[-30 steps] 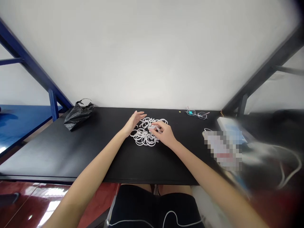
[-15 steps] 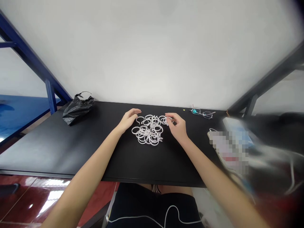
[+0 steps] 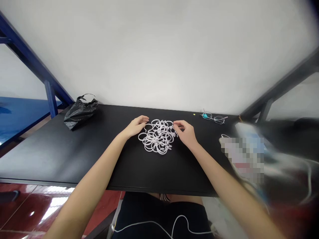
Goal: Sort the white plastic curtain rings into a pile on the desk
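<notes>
A heap of white rings (image 3: 156,138) with small eyelets, which look like curtain rings, lies loosely piled on the black tabletop (image 3: 139,169). My left hand (image 3: 136,126) rests at the upper left edge of the heap, its fingers stretched out and the thumb beside the nearest ring. At the right edge, my right hand (image 3: 184,131) has its fingers bent and apart, with the fingertips against the outer rings. Neither hand has a ring lifted off the table.
A crumpled black plastic bag (image 3: 81,113) sits at the back left. Near the wall lie eyeglasses (image 3: 213,118) and a small yellow bit (image 3: 194,114). A blurred-out phone-like object (image 3: 240,157) and a blue-white packet (image 3: 249,132) are on the right. A white cable (image 3: 149,223) crosses my lap.
My right hand has pushed the rings on the right leftward and nearer, so the heap is more compact. My left hand has barely moved.
</notes>
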The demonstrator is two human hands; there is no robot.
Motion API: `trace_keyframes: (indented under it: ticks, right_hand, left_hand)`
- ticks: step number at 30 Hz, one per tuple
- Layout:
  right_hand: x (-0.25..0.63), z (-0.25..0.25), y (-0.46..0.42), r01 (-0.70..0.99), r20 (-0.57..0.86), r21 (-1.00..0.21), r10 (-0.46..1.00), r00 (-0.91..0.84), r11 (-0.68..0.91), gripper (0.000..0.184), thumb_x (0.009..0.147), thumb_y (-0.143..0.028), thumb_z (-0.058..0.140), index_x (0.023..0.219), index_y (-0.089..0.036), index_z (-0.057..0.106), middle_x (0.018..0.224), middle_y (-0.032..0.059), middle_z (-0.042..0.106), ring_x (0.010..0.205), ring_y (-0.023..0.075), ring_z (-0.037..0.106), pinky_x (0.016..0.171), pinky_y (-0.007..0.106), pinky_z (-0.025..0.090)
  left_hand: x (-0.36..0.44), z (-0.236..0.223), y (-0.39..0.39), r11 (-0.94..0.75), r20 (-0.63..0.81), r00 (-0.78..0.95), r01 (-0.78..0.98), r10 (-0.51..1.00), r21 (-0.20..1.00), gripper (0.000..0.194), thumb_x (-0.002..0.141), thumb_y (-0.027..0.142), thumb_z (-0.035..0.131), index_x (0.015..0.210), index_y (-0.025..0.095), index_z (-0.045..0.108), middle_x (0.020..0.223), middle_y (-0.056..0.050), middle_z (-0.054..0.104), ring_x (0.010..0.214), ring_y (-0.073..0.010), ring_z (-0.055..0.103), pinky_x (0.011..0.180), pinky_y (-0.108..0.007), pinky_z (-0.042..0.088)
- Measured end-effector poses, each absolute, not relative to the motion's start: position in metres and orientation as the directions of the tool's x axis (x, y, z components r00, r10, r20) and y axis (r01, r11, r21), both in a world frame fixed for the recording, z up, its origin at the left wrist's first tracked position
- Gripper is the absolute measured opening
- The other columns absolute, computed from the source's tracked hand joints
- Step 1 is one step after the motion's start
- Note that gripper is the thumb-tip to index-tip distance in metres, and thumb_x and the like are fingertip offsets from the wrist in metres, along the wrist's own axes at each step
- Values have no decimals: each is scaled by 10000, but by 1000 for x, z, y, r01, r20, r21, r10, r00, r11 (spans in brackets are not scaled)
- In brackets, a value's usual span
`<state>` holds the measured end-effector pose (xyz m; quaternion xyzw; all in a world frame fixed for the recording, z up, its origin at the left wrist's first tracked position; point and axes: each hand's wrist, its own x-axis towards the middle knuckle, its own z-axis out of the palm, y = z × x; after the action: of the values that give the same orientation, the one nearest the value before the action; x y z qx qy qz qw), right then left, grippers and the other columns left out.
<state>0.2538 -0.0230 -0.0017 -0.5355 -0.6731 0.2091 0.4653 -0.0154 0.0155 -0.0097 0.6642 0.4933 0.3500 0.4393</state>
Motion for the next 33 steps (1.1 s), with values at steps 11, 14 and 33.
trace_keyframes:
  ticks: [11, 14, 33]
  right_hand:
    - [252, 0, -25, 531, 518, -714, 854, -36, 455, 170, 863, -276, 532, 852, -205, 685, 947, 75, 715, 909, 220, 665, 771, 366, 562]
    - [252, 0, -26, 531, 541, -702, 840, -35, 474, 169, 861, -258, 532, 852, -201, 690, 934, 74, 717, 893, 216, 665, 755, 356, 562]
    - [249, -3, -25, 530, 623, -662, 783, -6, 530, 157, 863, -213, 542, 854, -186, 697, 851, 53, 708, 780, 175, 660, 677, 309, 568]
  left_hand:
    - [-10, -10, 13, -288, 229, 180, 708, 957, 645, 250, 822, 402, 555, 884, 181, 655, 737, -31, 601, 674, -178, 567, 682, -322, 462]
    - [-11, -13, 13, -310, 229, 212, 725, 950, 615, 254, 800, 407, 592, 883, 177, 660, 743, -31, 606, 657, -175, 554, 647, -306, 434]
    - [-19, -15, 13, -443, 293, 335, 732, 896, 518, 146, 874, 252, 507, 796, 168, 598, 821, -68, 619, 713, -178, 577, 662, -295, 453]
